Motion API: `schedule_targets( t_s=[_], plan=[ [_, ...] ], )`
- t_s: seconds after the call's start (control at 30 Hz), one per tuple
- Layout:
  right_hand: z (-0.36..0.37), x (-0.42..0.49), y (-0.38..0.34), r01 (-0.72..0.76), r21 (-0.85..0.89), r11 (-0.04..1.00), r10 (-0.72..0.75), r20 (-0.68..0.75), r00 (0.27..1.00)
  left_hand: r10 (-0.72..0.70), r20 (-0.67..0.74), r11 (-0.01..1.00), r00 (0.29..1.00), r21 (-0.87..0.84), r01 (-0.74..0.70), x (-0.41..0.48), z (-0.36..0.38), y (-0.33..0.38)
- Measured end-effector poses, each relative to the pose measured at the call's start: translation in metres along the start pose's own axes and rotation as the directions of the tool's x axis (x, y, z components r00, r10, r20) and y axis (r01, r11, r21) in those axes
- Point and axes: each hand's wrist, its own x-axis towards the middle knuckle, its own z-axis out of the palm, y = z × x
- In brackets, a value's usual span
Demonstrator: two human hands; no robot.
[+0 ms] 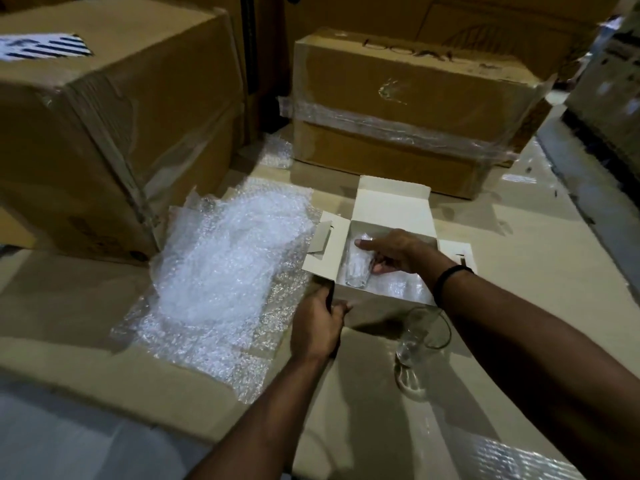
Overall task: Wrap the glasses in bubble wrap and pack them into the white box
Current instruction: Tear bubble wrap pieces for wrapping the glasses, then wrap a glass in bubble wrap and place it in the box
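So we count one white box (391, 206), flaps open, sitting mid-view on flat cardboard (519, 258). There are two glasses. One wrapped glass (358, 273) lies inside the box along its left wall, and one bare glass (420, 337) lies on its side on the cardboard at about 5 o'clock from the box, just outside it. Our right hand (398, 252) is down in the box, thumb on top of the wrapped glass and fingers curled against its side, with one black wristband (448, 280) on that wrist. Our left hand (317, 327) grips the box's near-left corner. At 9 o'clock from the box there's one crumpled heap of bubble wrap (221, 258). Two big brown cartons sit close by, one at 10 o'clock (104, 133) and one taped at 12 (408, 98).
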Motion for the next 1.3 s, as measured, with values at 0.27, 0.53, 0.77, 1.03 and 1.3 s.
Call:
schedule_targets(
  t_s=[0.27,0.53,0.77,1.03,1.3],
  plan=[
    [-0.036,-0.093,0.01,0.236,-0.465,0.853,-0.345,-0.164,0.924,-0.011,0.011,0.999,1.0,-0.032,0.012,-0.003,0.0,0.001],
    [-0.001,-0.177,0.085,0.088,-0.7,0.709,-0.3,-0.186,0.936,-0.082,0.059,0.946,0.995,-0.31,0.096,-0.014,-0.011,0.005],
    [0.042,-0.171,0.086,0.237,-0.551,0.8,-0.445,-0.281,0.85,0.29,-0.338,0.956,0.895,0.074,-0.282,-0.008,-0.083,0.001],
    [0.074,-0.161,0.072,0.319,-0.543,0.777,-0.531,-0.293,0.795,-0.074,0.04,0.686,0.996,0.727,0.022,0.05,-0.155,-0.041],
    [0.096,-0.184,0.064,0.262,-0.712,0.651,-0.698,-0.426,0.576,0.077,-0.033,0.798,0.996,0.601,-0.042,0.054,-0.169,-0.047]
  ],
)
